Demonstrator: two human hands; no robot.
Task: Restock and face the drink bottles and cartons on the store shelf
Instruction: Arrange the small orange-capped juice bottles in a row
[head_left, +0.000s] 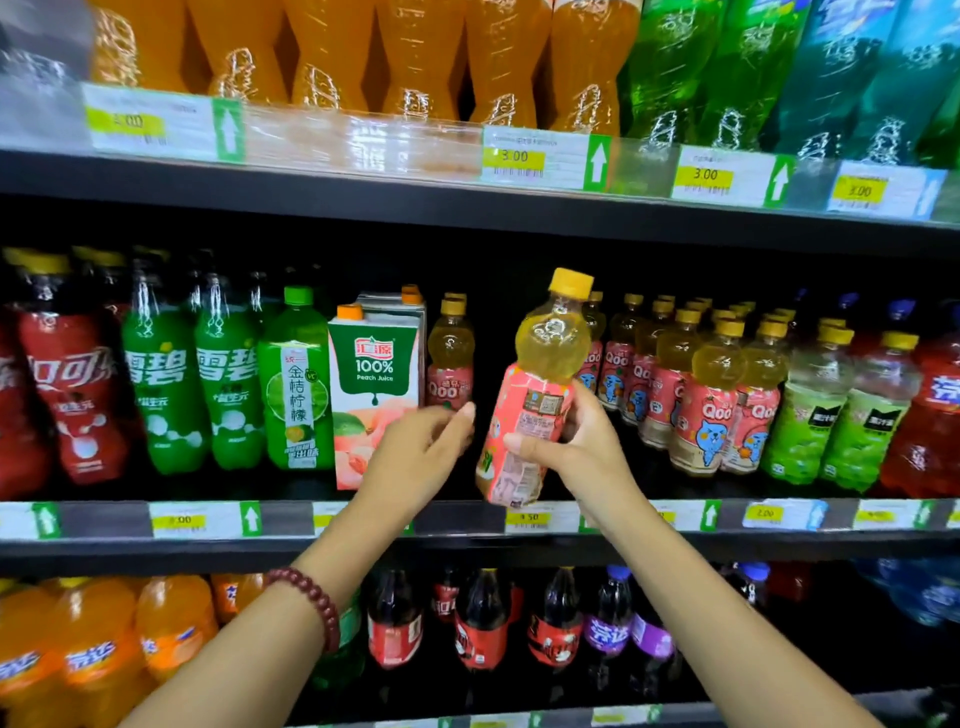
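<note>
My right hand grips a Qoo bottle with a pink label and yellow cap, tilted slightly, just in front of the middle shelf. Its label back faces me. My left hand reaches toward the gap left of that bottle, fingers loosely extended and holding nothing, in front of a peach juice carton. One Qoo bottle stands further back in the gap. More Qoo bottles stand in rows to the right.
Green Sprite bottles, a lime drink bottle and red cola bottles fill the middle shelf's left. Pale green bottles stand at right. Orange and green bottles line the top shelf; orange soda and cola bottles sit below.
</note>
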